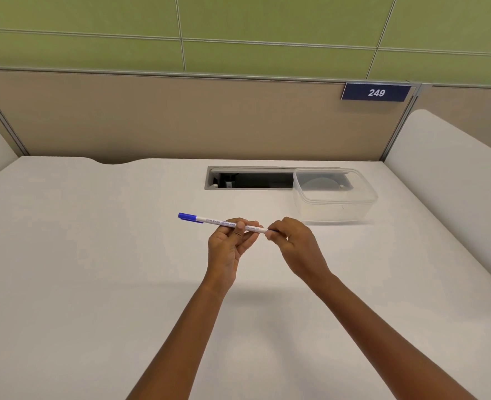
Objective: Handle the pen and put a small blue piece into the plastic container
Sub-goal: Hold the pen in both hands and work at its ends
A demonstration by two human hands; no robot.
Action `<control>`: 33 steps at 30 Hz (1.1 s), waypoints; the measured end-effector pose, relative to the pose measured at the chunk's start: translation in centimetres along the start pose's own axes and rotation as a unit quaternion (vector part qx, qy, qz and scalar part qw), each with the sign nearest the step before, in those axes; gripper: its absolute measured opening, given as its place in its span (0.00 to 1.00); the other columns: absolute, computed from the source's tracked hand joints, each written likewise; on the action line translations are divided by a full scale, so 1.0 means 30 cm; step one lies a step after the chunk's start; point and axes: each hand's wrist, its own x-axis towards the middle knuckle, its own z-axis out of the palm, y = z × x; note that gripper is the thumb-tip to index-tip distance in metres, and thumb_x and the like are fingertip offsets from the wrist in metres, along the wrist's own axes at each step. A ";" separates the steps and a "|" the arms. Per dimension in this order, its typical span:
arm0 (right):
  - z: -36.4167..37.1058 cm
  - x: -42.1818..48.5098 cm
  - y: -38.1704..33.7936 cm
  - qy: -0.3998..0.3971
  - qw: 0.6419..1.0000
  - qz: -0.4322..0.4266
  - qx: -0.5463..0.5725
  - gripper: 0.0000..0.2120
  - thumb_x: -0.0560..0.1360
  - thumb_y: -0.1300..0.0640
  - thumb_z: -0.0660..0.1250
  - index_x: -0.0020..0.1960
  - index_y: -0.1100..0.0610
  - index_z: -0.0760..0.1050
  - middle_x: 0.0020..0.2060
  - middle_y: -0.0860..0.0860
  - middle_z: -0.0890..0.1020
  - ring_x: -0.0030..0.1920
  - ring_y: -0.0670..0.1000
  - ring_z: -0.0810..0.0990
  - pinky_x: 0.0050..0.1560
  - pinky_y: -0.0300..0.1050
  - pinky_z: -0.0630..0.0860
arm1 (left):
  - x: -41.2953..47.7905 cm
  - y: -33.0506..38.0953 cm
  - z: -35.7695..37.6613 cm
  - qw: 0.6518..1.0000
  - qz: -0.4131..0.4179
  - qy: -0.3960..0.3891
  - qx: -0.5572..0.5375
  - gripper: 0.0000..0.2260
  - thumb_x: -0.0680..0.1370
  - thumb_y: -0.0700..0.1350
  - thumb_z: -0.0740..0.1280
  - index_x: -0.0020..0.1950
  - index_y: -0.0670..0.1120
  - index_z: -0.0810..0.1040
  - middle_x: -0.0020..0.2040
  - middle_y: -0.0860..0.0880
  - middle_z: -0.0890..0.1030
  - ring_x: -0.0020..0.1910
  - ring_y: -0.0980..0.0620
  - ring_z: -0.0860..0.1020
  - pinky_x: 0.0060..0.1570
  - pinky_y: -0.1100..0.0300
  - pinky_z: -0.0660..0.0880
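A white pen with a blue cap at its left end is held level above the middle of the desk. My left hand grips its barrel between thumb and fingers. My right hand pinches the pen's right end, where a small blue piece just shows between the fingertips. The clear plastic container stands open on the desk behind and to the right of my hands, with nothing visible inside.
A rectangular cable slot is cut into the white desk just left of the container. Beige partition walls close off the back and both sides. A blue number plate hangs at the upper right.
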 end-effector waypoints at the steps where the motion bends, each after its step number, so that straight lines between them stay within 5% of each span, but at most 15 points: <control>1: -0.003 0.003 -0.004 -0.007 0.999 0.023 0.030 0.10 0.75 0.61 0.61 0.37 0.59 0.76 0.31 0.52 0.74 0.36 0.50 0.69 0.35 0.38 0.62 | 0.000 0.002 0.001 1.000 0.001 -0.002 -0.002 0.07 0.77 0.36 0.59 0.43 0.41 0.76 0.35 0.48 0.86 0.39 0.50 0.84 0.37 0.64 0.81; 6: -0.012 0.021 -0.026 -0.045 0.970 0.146 0.187 0.19 0.77 0.58 0.58 0.27 0.57 0.66 0.22 0.49 0.66 0.27 0.48 0.63 0.31 0.40 0.61 | 0.001 0.007 0.008 1.000 0.003 -0.011 -0.007 0.08 0.78 0.36 0.58 0.43 0.42 0.76 0.35 0.48 0.86 0.39 0.51 0.84 0.37 0.64 0.80; 10: -0.015 0.031 -0.033 -0.112 0.821 0.327 0.454 0.21 0.78 0.56 0.54 0.25 0.55 0.61 0.16 0.45 0.63 0.21 0.45 0.62 0.24 0.36 0.62 | 0.001 0.009 0.013 1.000 0.011 -0.019 0.003 0.07 0.78 0.37 0.59 0.43 0.42 0.76 0.36 0.48 0.86 0.39 0.50 0.84 0.38 0.65 0.80; 12: -0.019 0.031 -0.033 -0.136 0.793 0.344 0.485 0.22 0.78 0.55 0.54 0.25 0.55 0.62 0.16 0.45 0.63 0.21 0.45 0.63 0.22 0.35 0.63 | 0.000 0.010 0.015 1.000 0.015 -0.018 0.005 0.07 0.78 0.37 0.59 0.43 0.42 0.76 0.36 0.48 0.86 0.39 0.50 0.84 0.38 0.65 0.80; 14: -0.015 0.028 -0.038 -0.129 0.845 0.312 0.414 0.22 0.79 0.53 0.53 0.27 0.55 0.66 0.18 0.46 0.67 0.23 0.46 0.66 0.25 0.35 0.65 | 0.001 0.012 0.014 1.000 0.014 -0.009 -0.003 0.07 0.77 0.36 0.59 0.43 0.41 0.76 0.36 0.48 0.86 0.39 0.51 0.84 0.38 0.64 0.80; 16: -0.006 0.015 -0.043 -0.095 0.941 0.215 0.242 0.17 0.79 0.52 0.55 0.34 0.56 0.71 0.24 0.48 0.73 0.28 0.46 0.70 0.30 0.37 0.66 | 0.003 0.013 0.010 1.000 0.010 0.001 -0.013 0.07 0.77 0.36 0.59 0.44 0.41 0.76 0.35 0.48 0.86 0.39 0.51 0.84 0.38 0.64 0.81; 18: 0.007 0.003 -0.035 -0.040 0.992 0.096 0.064 0.08 0.77 0.54 0.59 0.44 0.57 0.72 0.31 0.50 0.75 0.33 0.48 0.72 0.32 0.37 0.66 | 0.004 0.013 0.006 1.000 0.006 0.008 -0.014 0.07 0.77 0.36 0.59 0.44 0.41 0.76 0.35 0.49 0.86 0.39 0.51 0.84 0.38 0.64 0.81; 21: 0.008 -0.009 -0.022 0.010 0.994 -0.032 -0.106 0.07 0.75 0.57 0.62 0.48 0.60 0.73 0.38 0.54 0.77 0.38 0.52 0.73 0.36 0.39 0.67 | 0.003 0.009 0.004 1.000 0.002 0.018 -0.006 0.07 0.77 0.36 0.60 0.44 0.42 0.77 0.35 0.49 0.86 0.38 0.51 0.84 0.36 0.64 0.81; 25: -0.008 -0.011 -0.018 0.018 0.979 -0.112 -0.169 0.06 0.73 0.61 0.66 0.43 0.65 0.76 0.35 0.61 0.80 0.35 0.60 0.74 0.33 0.47 0.68 | 0.000 0.000 0.000 1.000 -0.003 0.012 -0.010 0.07 0.77 0.36 0.60 0.44 0.41 0.76 0.35 0.48 0.86 0.39 0.51 0.84 0.36 0.65 0.80; 30: -0.006 -0.008 0.000 0.013 0.990 -0.073 -0.118 0.09 0.76 0.61 0.61 0.44 0.65 0.77 0.37 0.61 0.78 0.39 0.54 0.69 0.38 0.39 0.59 | 0.001 -0.005 0.005 1.000 -0.002 -0.003 -0.013 0.07 0.77 0.36 0.59 0.43 0.41 0.76 0.35 0.48 0.86 0.39 0.50 0.84 0.37 0.64 0.80; 33: -0.006 -0.008 -0.002 0.004 1.000 0.001 -0.023 0.14 0.77 0.60 0.57 0.35 0.59 0.73 0.31 0.53 0.74 0.36 0.51 0.68 0.34 0.39 0.59 | 0.001 -0.003 0.009 1.000 -0.001 -0.009 -0.012 0.08 0.77 0.36 0.59 0.43 0.41 0.76 0.35 0.48 0.86 0.39 0.50 0.84 0.37 0.64 0.80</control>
